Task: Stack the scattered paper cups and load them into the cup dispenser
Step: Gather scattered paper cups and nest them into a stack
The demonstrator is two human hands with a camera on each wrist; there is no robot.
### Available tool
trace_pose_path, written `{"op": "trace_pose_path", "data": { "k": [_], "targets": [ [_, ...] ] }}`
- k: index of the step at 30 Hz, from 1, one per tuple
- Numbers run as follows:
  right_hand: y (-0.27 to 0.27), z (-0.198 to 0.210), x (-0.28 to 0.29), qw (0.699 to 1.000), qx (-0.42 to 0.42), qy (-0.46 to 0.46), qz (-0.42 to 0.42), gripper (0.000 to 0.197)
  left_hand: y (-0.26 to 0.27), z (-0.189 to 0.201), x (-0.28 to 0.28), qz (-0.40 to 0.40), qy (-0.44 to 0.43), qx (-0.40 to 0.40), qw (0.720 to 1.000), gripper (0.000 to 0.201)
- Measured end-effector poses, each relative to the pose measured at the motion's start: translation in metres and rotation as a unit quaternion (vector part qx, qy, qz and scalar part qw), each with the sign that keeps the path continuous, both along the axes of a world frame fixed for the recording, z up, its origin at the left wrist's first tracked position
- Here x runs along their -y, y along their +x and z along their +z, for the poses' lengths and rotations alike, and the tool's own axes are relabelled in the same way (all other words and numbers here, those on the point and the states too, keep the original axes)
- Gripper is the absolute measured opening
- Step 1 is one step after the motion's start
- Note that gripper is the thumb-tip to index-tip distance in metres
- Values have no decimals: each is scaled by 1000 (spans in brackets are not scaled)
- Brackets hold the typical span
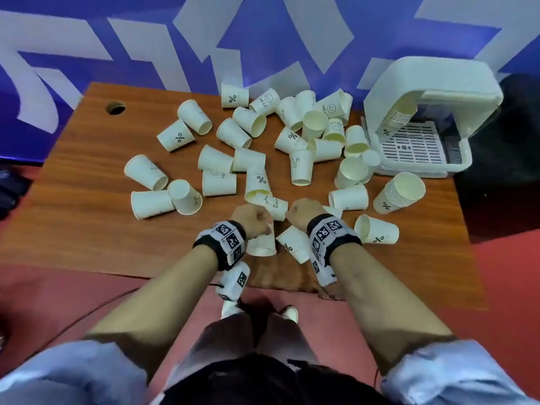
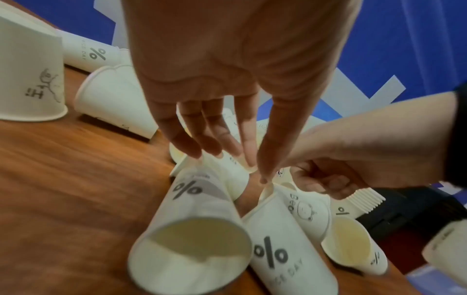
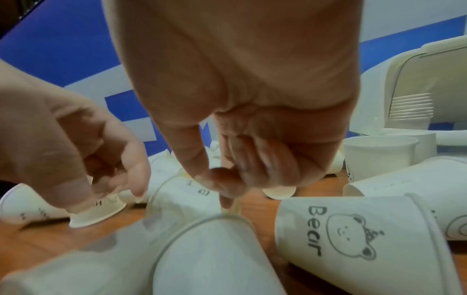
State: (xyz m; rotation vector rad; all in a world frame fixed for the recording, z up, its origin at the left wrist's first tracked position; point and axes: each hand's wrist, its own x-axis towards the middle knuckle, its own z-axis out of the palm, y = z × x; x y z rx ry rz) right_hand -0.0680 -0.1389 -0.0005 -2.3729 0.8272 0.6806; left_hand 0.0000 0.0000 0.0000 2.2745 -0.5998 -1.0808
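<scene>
Many white paper cups lie scattered on the wooden table. Both hands hover over the near centre. My left hand reaches down, its fingers and thumb closing round the base end of a lying cup. My right hand pinches the rim of a "%" cup that lies with its mouth toward the hands. A "Bear" cup lies just right of it. The white cup dispenser stands at the far right with a stack of cups inside.
A stack of nested cups lies on its side in front of the dispenser. Another cup lies under my left wrist, mouth toward me. A round cable hole sits far left. A blue-and-white wall backs the table.
</scene>
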Motion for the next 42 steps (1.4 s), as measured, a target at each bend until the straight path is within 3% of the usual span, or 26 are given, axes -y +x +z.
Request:
{"op": "trace_pose_path", "data": {
  "k": [6,11,18,24,27,29,34,37,40,42],
  "targets": [
    [-12,-9,-14,999,-33,-21,6,29,-16,-18,-17,-108,71,55,990,44],
    [-20,-11,-16,999,-10,-49,7,33,-26,-25,-23,-146,40,120,981,42],
    [-30,-4,-10,997,13,-64,-34,32,-27,-20,-21,-178,24,153,972,41],
    [-49,18,-3,994,46,-74,-71,20,-27,-13,-19,-68,-51,159,984,27],
    [-66,27,-3,977,134,-43,-163,11,-30,-14,-18,8,-71,133,989,21],
    [-77,34,-4,958,194,-33,-208,18,-32,-15,-18,40,-66,121,990,18],
    [-89,53,-8,927,301,-19,-221,8,-36,-20,-10,91,-44,105,989,10],
    [-86,50,-11,934,288,3,-210,13,-37,-27,-6,116,-49,76,989,5],
    [-83,38,-14,946,256,12,-201,12,-34,-31,-9,162,-67,27,984,18],
    [-81,32,-15,951,242,16,-192,11,-28,-32,-12,175,-56,39,982,22]
  ]
}}
